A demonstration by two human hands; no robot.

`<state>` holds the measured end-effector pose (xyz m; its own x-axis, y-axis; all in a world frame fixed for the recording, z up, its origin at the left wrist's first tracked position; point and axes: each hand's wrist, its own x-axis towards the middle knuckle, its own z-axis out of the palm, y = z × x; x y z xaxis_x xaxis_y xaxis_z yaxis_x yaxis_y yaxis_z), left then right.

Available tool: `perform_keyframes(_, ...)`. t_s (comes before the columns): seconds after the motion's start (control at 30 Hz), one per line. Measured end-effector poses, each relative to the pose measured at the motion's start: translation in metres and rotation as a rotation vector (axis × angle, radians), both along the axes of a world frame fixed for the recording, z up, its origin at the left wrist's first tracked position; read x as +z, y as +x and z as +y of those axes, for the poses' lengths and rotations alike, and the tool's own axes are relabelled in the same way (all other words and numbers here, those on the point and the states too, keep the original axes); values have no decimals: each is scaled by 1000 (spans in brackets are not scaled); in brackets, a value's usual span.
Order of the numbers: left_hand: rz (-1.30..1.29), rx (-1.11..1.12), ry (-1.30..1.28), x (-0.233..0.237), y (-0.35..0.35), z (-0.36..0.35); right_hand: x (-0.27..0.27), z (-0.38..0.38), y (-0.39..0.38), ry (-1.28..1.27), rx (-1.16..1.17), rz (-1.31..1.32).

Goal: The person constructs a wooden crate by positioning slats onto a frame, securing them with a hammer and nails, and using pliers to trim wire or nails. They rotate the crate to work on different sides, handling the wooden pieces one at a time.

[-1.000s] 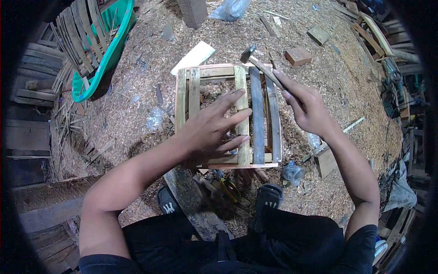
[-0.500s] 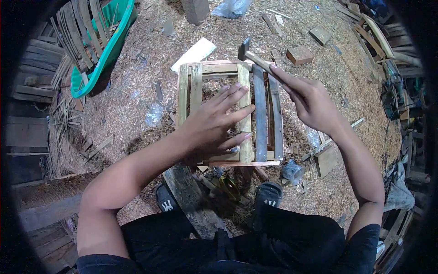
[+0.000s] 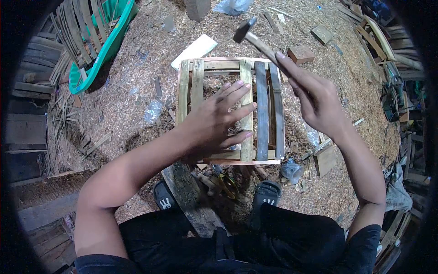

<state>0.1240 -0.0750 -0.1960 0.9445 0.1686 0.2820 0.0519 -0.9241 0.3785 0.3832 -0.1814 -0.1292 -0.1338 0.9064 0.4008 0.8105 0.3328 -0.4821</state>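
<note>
In the head view, a slatted wooden frame (image 3: 219, 65) lies at the centre of the frame of view, its slats running up and down the picture between the top and bottom rails. The left hand (image 3: 207, 121) reaches over it from the lower left, unclenched, fingers fanned, the fingertips on or just over the pale slat (image 3: 247, 153). The spread seems meant to steady the slat along its length rather than pinch it at one place. The thumb is hidden, so whether anything is tucked beneath the palm cannot be told.

The right hand (image 3: 319, 98), right of centre, is wrapped round the handle of a hammer (image 3: 263, 47), forefinger laid along the wood, probably for aim. The hammer's head is toward the upper centre, beyond the top rail and apart from the left fingers, a placing that leaves both hands room.

Two darker slats, one bluish (image 3: 262, 114) and one narrower (image 3: 276, 107), stand right of the pale one, with gaps between. The frame sits between the person and a white board (image 3: 196, 50), above the sandalled feet, likely for easy reach. An old plank (image 3: 189, 196) slants beneath its lower edge, perhaps as a support; the contact is hidden.
</note>
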Motion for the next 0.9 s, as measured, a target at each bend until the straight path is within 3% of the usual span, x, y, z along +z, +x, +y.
perform_keyframes(0.03,0,-1,0,1,1,0,0,0,1,0,-1,0)
perform_keyframes(0.1,71,-5,-3,4,2,2,1,1,2,-388,-99,-118)
perform_keyframes(0.3,66,10,30,4,1,-1,3,0,1,-99,-58,-47)
perform_keyframes(0.4,58,-1,-5,5,1,1,-5,-3,3,-257,-86,-127)
perform_keyframes(0.53,81,17,25,2,0,-2,7,-4,1,-262,-106,-51)
perform_keyframes(0.6,10,12,-49,2,-1,-2,-1,-4,1,67,-39,50)
perform_keyframes(0.63,10,12,-48,3,-1,-1,-4,-5,1,68,-38,50)
perform_keyframes(0.7,50,5,-15,4,2,1,-8,-8,2,-263,-84,-127)
perform_keyframes(0.77,49,3,1,2,2,1,-7,-7,3,-258,-100,-132)
perform_keyframes(0.83,56,5,9,1,0,0,-3,-9,-1,-81,-74,-23)
perform_keyframes(0.9,97,14,43,2,2,0,-6,-11,1,-130,-71,-47)
